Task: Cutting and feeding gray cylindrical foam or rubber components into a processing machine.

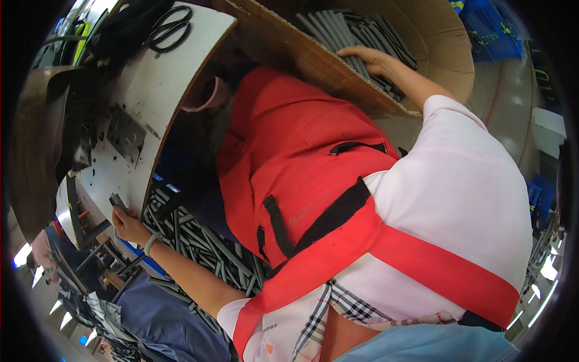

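Seen from above, tilted hard, with a red apron (301, 163) and a pale short-sleeved shirt (464, 205) filling the middle. Right hand (369, 58) at about one o'clock, palm down and fingers spread flat on a stack of long grey strips (338, 30) lying inside a large cardboard box (289, 45) — touching them, not closed round any that can be made out. Left hand (125, 222) at about eight o'clock, wrist ringed by a pale bracelet (149, 242), fingers pinched on a small dark grey piece (117, 200) held right at the edge of a white worktable (163, 84). More of the same grey strips in a loose heap (205, 241) just below and beside that hand, toward six o'clock, under the table's rim. On the tabletop, toward ten o'clock, a flat dark plate with holes (125, 134) and small dark bits scattered about it; farther up, near eleven o'clock, black-handled scissors (170, 29) lying flat. Tucked between table edge and apron, a pinkish roll of tape (208, 96), partly hidden. Blue plastic crates (488, 30) at one to two o'clock beyond the box, well apart from both hands. Dark blue cloth (163, 320) low at seven o'clock — too blurred to say more.
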The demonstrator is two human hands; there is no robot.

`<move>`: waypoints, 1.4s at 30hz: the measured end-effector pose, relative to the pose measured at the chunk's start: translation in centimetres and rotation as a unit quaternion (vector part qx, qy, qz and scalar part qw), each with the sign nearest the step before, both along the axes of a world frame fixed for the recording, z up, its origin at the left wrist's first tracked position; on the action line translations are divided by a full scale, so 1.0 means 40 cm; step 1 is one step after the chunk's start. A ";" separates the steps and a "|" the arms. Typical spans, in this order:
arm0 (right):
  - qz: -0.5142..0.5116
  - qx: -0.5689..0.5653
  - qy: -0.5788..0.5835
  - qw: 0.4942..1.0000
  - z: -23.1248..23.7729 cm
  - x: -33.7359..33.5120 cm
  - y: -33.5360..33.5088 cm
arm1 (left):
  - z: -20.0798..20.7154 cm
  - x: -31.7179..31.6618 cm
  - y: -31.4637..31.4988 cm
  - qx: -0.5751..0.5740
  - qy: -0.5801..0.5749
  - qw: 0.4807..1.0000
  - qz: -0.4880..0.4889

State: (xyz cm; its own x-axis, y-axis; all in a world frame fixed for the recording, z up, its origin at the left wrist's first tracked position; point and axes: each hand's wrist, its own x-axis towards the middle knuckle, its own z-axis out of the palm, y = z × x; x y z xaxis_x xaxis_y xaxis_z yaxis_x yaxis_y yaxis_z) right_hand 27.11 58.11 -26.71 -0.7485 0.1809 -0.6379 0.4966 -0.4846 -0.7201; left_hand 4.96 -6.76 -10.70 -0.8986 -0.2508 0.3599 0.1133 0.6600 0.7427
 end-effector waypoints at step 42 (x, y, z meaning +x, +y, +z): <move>0.165 0.326 0.748 0.554 0.910 0.058 -0.502 | 0.021 0.024 0.110 -0.079 0.056 0.995 0.040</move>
